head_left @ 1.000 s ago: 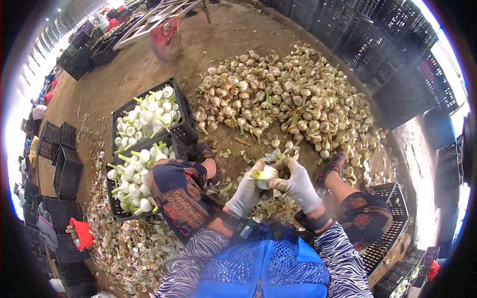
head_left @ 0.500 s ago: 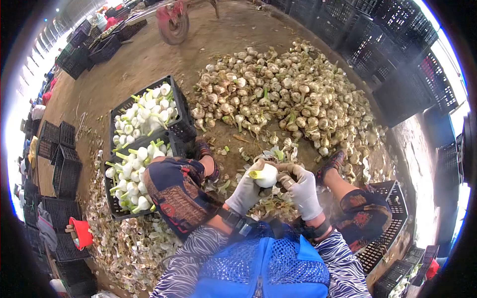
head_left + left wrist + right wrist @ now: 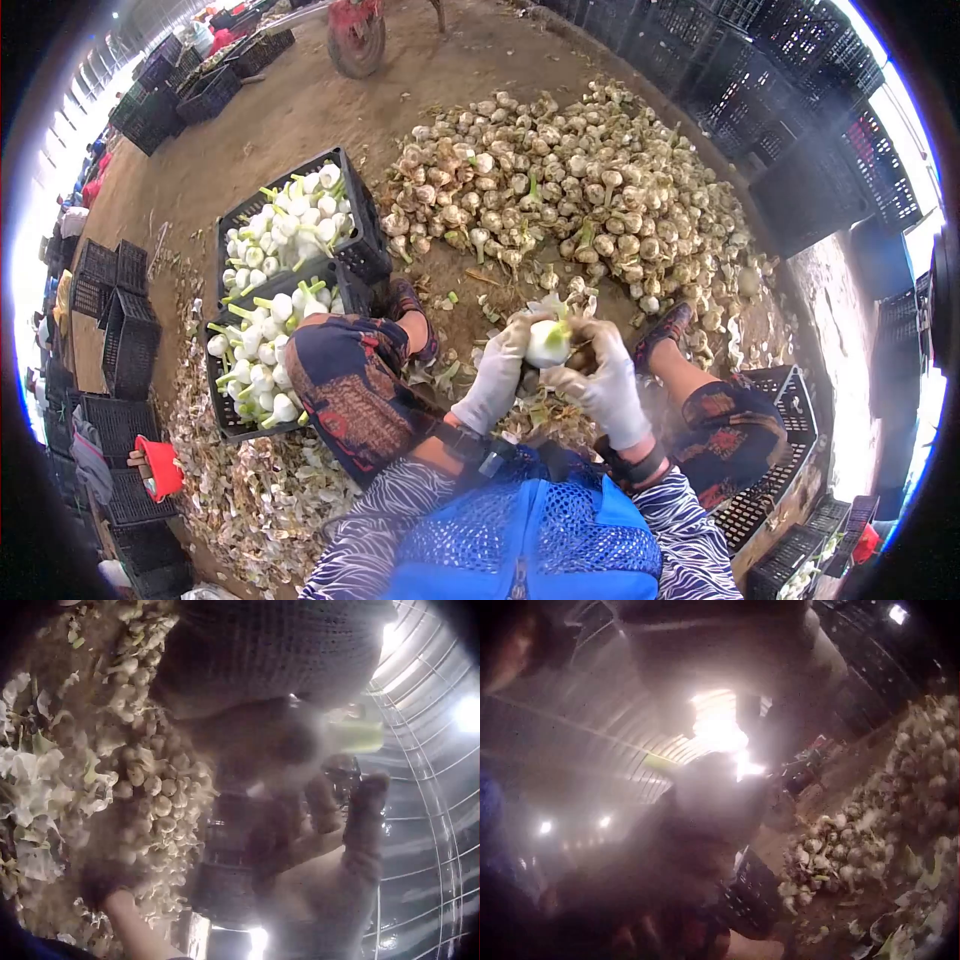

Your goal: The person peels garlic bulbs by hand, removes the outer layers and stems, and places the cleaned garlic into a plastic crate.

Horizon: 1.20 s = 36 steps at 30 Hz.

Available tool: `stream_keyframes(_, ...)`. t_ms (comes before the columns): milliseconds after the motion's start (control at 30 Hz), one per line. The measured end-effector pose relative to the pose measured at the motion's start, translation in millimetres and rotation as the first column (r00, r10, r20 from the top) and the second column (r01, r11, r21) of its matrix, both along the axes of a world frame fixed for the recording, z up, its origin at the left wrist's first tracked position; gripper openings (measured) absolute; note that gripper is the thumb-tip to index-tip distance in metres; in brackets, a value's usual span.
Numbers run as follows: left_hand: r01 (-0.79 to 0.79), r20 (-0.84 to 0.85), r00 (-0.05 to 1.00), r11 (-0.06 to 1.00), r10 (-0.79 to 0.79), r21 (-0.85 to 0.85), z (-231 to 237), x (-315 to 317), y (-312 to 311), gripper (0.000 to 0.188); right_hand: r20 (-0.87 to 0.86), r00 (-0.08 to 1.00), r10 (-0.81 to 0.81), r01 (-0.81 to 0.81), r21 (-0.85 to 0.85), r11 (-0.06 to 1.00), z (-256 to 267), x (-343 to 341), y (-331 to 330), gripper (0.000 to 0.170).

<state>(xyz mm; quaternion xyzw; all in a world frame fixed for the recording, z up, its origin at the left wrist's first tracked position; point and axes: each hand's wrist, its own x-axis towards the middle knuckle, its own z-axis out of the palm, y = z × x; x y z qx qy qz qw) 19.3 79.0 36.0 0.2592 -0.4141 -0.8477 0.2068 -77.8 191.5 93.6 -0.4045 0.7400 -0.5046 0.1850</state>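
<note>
A peeled white garlic bulb (image 3: 548, 343) with a short green stem is held between two gloved hands, in front of the blue vest. The left hand (image 3: 494, 378) grips it from the left side with curled fingers. On the bulb's right, the right hand (image 3: 606, 384) has its fingers and thumb bent around it. Seen from the left wrist, the green stem (image 3: 358, 736) sticks out between the dark, blurred hands. The right wrist view is hazy with glare, and the bulb's outline is unclear there.
A large heap of unpeeled garlic (image 3: 560, 190) lies ahead. Two black crates (image 3: 372, 240) of white bulbs stand at the left. Peelings (image 3: 255, 500) cover the ground, and another crate (image 3: 790, 455) is beside the right leg.
The bulb has turned between the hands, its stem swinging from pointing left to pointing up and right. Both hands have shifted their hold around it, and the head view has tilted down slightly.
</note>
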Motion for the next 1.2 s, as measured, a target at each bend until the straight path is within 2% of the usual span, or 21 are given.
stream_keyframes(67, 0.045, 0.023, 0.999, 0.998, -0.044, -0.051, -0.8, 4.2, -0.3, 0.044, -0.370, 0.926, -0.080, 0.063, -0.057, 0.996, -17.3, -3.6, -6.6, 0.046)
stream_keyframes(100, 0.114, 0.074, 0.991, 0.993, -0.112, -0.022, -0.2, 6.1, -2.0, 0.047, -0.374, 0.923, -0.085, 0.068, -0.060, 0.996, -23.8, -3.4, -8.4, 0.046)
stream_keyframes(133, 0.178, 0.122, 0.977, 0.984, -0.178, 0.006, 0.6, 6.2, -2.8, 0.051, 0.022, 0.994, -0.107, 0.109, -0.103, 0.989, -29.2, -2.4, -9.7, 0.041)
stream_keyframes(167, 0.139, 0.026, 0.990, 0.990, -0.139, -0.001, -1.6, 4.7, -1.6, 0.045, 0.410, 0.907, -0.093, 0.161, -0.133, 0.978, -30.1, -2.0, -11.2, 0.035)
stream_keyframes(200, 0.105, -0.083, 0.991, 0.994, -0.106, -0.011, -4.2, 0.4, 0.9, 0.040, 0.472, 0.874, -0.115, 0.162, -0.061, 0.985, -19.9, -1.0, -9.2, 0.026)
stream_keyframes(267, 0.054, -0.104, 0.992, 0.985, -0.071, -0.162, -5.3, -0.3, 4.0, 0.042, 0.693, 0.716, -0.089, 0.190, -0.071, 0.979, -18.5, -3.4, -8.2, 0.023)
stream_keyframes(333, 0.065, -0.082, 0.994, 0.986, -0.078, -0.154, -14.9, -2.5, 4.7, 0.038, 0.582, 0.808, -0.090, 0.139, -0.041, 0.989, -19.1, -5.6, -6.7, 0.023)
stream_keyframes(433, -0.010, -0.081, 0.997, 0.976, -0.007, -0.217, -10.0, -2.8, 7.0, 0.036, 0.536, 0.842, -0.057, 0.088, -0.031, 0.996, -34.1, -16.8, -5.4, 0.023)
stream_keyframes(500, -0.027, -0.076, 0.997, 0.986, 0.014, -0.164, -0.2, 1.2, 6.1, 0.038, 0.694, 0.720, 0.024, 0.035, -0.071, 0.997, -24.4, -14.2, -4.5, 0.022)
stream_keyframes(533, -0.016, -0.077, 0.997, 0.994, 0.008, -0.108, 4.6, 3.6, 5.1, 0.040, 0.691, 0.721, 0.041, 0.024, -0.083, 0.996, -27.1, -13.1, -5.0, 0.022)
stream_keyframes(600, -0.071, -0.089, 0.995, 0.951, 0.046, -0.301, -4.5, -0.9, 5.3, 0.039, 0.732, 0.682, 0.019, 0.103, -0.122, 0.987, -32.2, -10.9, -5.5, 0.021)
stream_keyframes(667, -0.070, -0.082, 0.996, 0.948, 0.047, -0.311, -7.3, -2.2, 6.9, 0.040, 0.744, 0.668, 0.029, 0.123, -0.148, 0.981, -30.8, -8.9, -6.1, 0.021)
stream_keyframes(767, -0.071, -0.083, 0.996, 0.892, 0.038, -0.446, 3.6, 1.2, 8.1, 0.045, 0.553, 0.831, -0.055, 0.136, -0.106, 0.985, -31.9, -8.1, -8.0, 0.017)
stream_keyframes(867, -0.055, -0.062, 0.998, 0.851, 0.026, -0.523, 11.5, 0.4, 10.0, 0.049, 0.475, 0.871, -0.128, 0.153, -0.013, 0.988, -41.1, -12.2, -8.4, 0.021)
stream_keyframes(967, -0.016, -0.051, 0.999, 0.891, -0.008, -0.453, 17.4, 3.0, 11.9, 0.046, 0.407, 0.898, -0.165, 0.198, -0.040, 0.979, -51.5, -13.8, -10.5, 0.027)
stream_keyframes(1000, -0.009, 0.003, 1.000, 0.904, 0.011, -0.427, 24.7, 3.8, 12.8, 0.036, 0.413, 0.897, -0.159, 0.204, -0.066, 0.977, -49.1, -11.0, -10.3, 0.029)
stream_keyframes(1067, 0.124, 0.048, 0.992, 0.982, -0.118, -0.140, -3.2, 3.9, -1.2, 0.057, 0.194, 0.968, -0.159, 0.176, -0.070, 0.982, -42.1, -8.7, -9.8, 0.037)
stream_keyframes(1100, 0.146, 0.027, 0.988, 0.983, -0.150, 0.111, 7.4, 3.7, -2.4, 0.065, 0.201, 0.972, -0.119, 0.146, -0.130, 0.981, -46.5, -9.3, -13.1, 0.040)
stream_keyframes(1133, 0.158, -0.007, 0.986, 0.923, -0.166, 0.351, 16.5, 0.4, -1.8, 0.074, 0.458, 0.884, -0.087, 0.164, -0.131, 0.978, -60.3, -10.4, -14.5, 0.040)
stream_keyframes(1167, 0.149, -0.013, 0.988, 0.935, -0.153, 0.321, 4.4, 1.7, -1.4, 0.077, 0.637, 0.765, -0.089, 0.182, -0.082, 0.980, -61.9, -12.9, -13.0, 0.037)
stream_keyframes(1200, 0.148, -0.024, 0.989, 0.949, -0.147, 0.280, 1.2, 1.7, -4.4, 0.080, 0.703, 0.709, -0.058, 0.234, -0.156, 0.960, -65.1, -9.9, -16.0, 0.030)
